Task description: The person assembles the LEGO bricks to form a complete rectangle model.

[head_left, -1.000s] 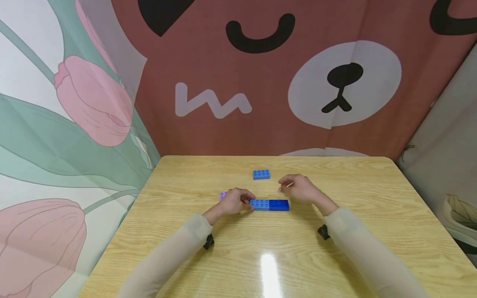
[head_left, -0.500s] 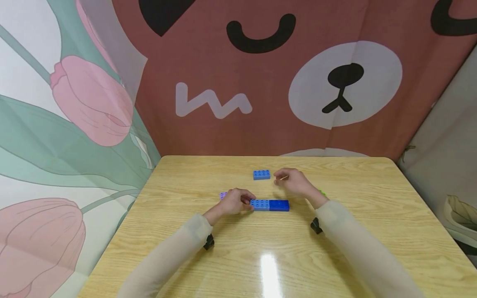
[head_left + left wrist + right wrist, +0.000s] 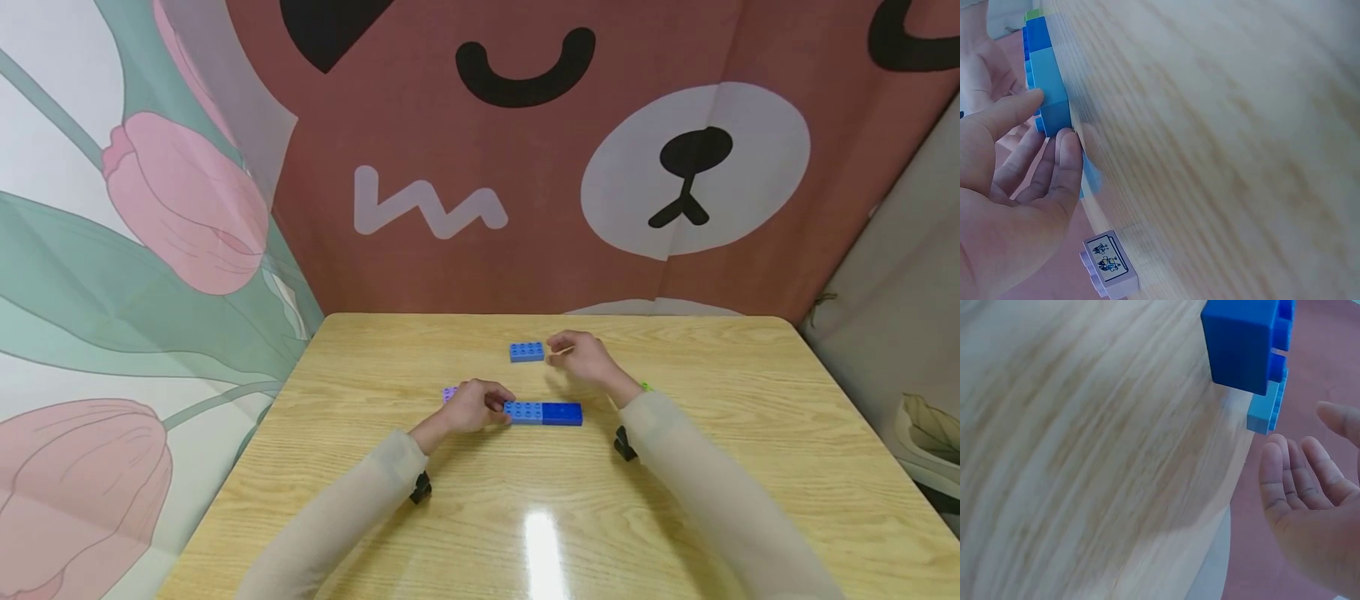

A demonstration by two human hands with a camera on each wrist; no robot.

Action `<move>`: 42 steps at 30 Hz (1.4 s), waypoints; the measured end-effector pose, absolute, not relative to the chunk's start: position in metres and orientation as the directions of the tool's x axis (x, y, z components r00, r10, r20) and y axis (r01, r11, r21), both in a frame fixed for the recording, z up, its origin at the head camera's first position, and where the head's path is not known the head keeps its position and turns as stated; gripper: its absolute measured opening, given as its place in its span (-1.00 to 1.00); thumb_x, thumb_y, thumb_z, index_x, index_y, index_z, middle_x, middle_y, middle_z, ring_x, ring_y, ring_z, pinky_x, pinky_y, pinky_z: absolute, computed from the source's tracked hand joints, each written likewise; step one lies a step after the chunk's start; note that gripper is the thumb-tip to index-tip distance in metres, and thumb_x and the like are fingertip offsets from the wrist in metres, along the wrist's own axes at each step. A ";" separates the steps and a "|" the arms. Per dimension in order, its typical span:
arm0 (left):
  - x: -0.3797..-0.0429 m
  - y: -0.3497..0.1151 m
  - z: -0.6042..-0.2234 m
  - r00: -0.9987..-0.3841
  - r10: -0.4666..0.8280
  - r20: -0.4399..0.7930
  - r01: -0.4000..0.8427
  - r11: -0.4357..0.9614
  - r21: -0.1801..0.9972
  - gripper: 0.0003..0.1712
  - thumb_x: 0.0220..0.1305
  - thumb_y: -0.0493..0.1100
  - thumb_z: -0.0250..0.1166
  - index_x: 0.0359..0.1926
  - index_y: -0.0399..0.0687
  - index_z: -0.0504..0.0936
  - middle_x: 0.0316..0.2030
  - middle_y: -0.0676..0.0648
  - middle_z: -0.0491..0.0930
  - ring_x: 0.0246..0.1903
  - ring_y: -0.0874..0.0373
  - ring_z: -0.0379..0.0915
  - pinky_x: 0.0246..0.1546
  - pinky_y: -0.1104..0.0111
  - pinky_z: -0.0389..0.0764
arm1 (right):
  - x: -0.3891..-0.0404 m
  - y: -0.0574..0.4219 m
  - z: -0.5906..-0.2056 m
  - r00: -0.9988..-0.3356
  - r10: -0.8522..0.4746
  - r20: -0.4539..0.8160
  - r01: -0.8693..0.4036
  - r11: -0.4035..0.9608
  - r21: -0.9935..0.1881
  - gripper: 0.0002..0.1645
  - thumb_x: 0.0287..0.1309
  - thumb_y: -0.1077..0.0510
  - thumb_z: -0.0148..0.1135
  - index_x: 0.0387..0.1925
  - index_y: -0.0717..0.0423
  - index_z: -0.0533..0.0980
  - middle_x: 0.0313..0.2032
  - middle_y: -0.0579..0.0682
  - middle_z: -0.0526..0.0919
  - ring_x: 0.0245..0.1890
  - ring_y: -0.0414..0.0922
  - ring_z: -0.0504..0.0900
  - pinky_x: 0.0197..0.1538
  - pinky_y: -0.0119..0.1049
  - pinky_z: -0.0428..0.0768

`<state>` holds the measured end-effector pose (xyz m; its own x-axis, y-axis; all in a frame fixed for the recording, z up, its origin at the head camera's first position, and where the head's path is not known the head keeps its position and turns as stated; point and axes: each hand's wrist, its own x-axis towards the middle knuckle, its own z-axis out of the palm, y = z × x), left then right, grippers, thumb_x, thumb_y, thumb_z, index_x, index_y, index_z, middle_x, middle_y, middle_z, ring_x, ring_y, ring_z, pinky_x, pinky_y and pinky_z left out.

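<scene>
In the head view a light blue building brick (image 3: 522, 412) lies end to end with a dark blue brick (image 3: 562, 414) on the table. My left hand (image 3: 474, 406) grips the light blue one's left end, thumb and fingers around it in the left wrist view. Farther back sits another blue brick (image 3: 527, 352). Just to its right is my right hand (image 3: 587, 357), fingers relaxed and apart, holding nothing. The right wrist view shows the same hand (image 3: 1316, 487) beside that back brick (image 3: 1266, 409), with a gap between them.
A purple brick (image 3: 1110, 265) with a printed side stands left of my left hand. Part of a green brick (image 3: 646, 387) peeks out behind my right wrist. The wooden table (image 3: 480, 517) ends at a curtain (image 3: 450, 275) printed with a bear.
My right hand has moved left and away from me, coming close to the back blue brick. The left hand has kept its place on the light blue brick.
</scene>
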<state>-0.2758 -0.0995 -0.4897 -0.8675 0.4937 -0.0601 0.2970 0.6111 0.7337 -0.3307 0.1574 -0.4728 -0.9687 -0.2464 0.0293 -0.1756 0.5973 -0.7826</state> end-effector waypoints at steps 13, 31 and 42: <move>-0.273 -0.099 -0.488 -0.876 0.477 -0.071 0.274 0.613 0.741 -0.70 0.20 -0.25 0.53 -0.03 -0.08 0.75 -0.24 0.07 0.66 -0.26 0.24 0.55 -0.26 0.41 0.59 | -0.341 0.156 -0.480 -0.972 -0.235 -0.026 -0.122 0.593 -0.796 -0.51 0.40 0.14 0.29 0.28 0.23 0.50 0.14 0.22 0.59 0.09 0.15 0.58 0.04 0.03 0.60; -0.274 -0.098 -0.486 -0.873 0.481 -0.077 0.274 0.616 0.739 -0.69 0.21 -0.26 0.52 -0.01 -0.09 0.75 -0.20 0.06 0.68 -0.25 0.28 0.56 -0.25 0.43 0.59 | -0.355 0.147 -0.486 -0.969 -0.245 -0.046 -0.116 0.609 -0.784 -0.50 0.38 0.18 0.29 0.28 0.25 0.51 0.17 0.20 0.59 0.14 0.15 0.56 0.06 0.01 0.59; -0.275 -0.100 -0.489 -0.869 0.489 -0.075 0.275 0.604 0.748 -0.69 0.23 -0.26 0.51 0.00 -0.09 0.74 -0.20 0.06 0.68 -0.24 0.27 0.56 -0.24 0.42 0.60 | -0.358 0.142 -0.488 -0.972 -0.228 -0.060 -0.099 0.626 -0.773 -0.51 0.38 0.21 0.29 0.29 0.22 0.52 0.17 0.17 0.60 0.16 0.13 0.56 0.09 -0.02 0.58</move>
<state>-0.2755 -0.0996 -0.4888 -0.8691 0.4888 -0.0755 0.2746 0.6039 0.7483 -0.3584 0.1415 -0.4884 -0.9719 -0.2276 -0.0596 -0.0993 0.6264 -0.7731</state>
